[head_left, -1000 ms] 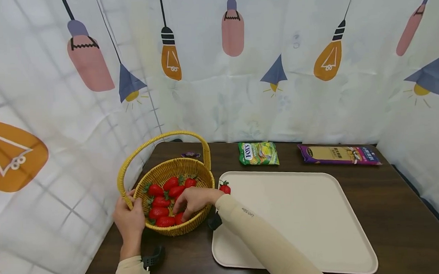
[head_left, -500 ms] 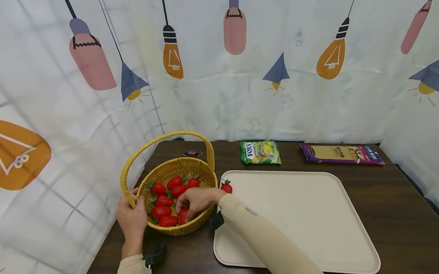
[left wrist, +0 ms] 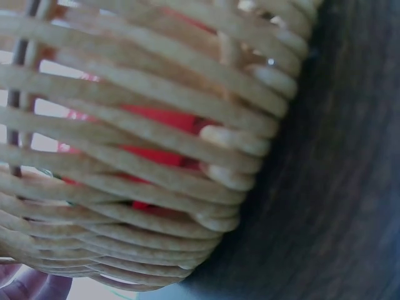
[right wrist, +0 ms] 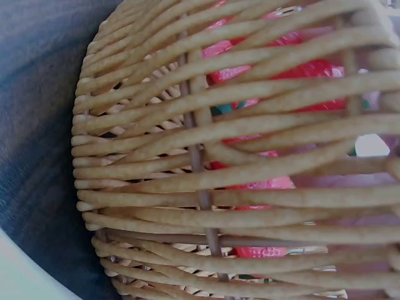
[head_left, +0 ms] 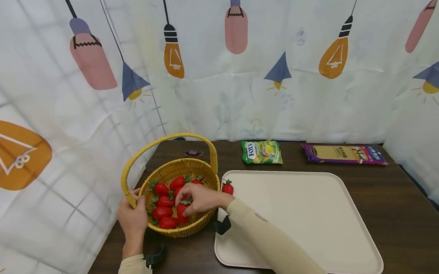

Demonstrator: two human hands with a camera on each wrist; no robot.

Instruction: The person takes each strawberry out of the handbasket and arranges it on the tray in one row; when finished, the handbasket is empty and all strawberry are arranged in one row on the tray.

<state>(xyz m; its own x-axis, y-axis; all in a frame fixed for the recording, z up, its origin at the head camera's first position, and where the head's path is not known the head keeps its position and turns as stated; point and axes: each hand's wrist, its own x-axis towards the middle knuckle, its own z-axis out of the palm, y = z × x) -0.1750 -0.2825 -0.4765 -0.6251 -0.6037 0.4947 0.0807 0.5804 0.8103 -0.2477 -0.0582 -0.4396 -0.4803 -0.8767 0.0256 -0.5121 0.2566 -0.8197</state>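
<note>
A yellow wicker basket [head_left: 179, 233] with a tall arched handle stands on the left of the table, holding several red strawberries [head_left: 162, 213]. My left hand [head_left: 131, 218] grips its left rim by the foot of the handle. Inside, my right hand [head_left: 201, 197] pinches a strawberry [head_left: 181, 214] between thumb and fingers near the front wall, leafy end up. Both wrist views are mostly filled by the woven basket wall [right wrist: 144, 162], with red fruit showing through the gaps. One more strawberry [head_left: 227, 188] lies at the upper left corner of the cream tray [head_left: 293, 219].
Along the table's back lie a small purple wrapped candy [head_left: 193, 153], a green Fox's candy bag [head_left: 262, 152] and a long purple packet [head_left: 344, 154]. A lamp-patterned curtain [head_left: 218, 100] hangs close behind and at the left.
My right hand has closed on a strawberry at the basket's front and raised it slightly, tipping it upright. The left hand keeps its grip on the rim.
</note>
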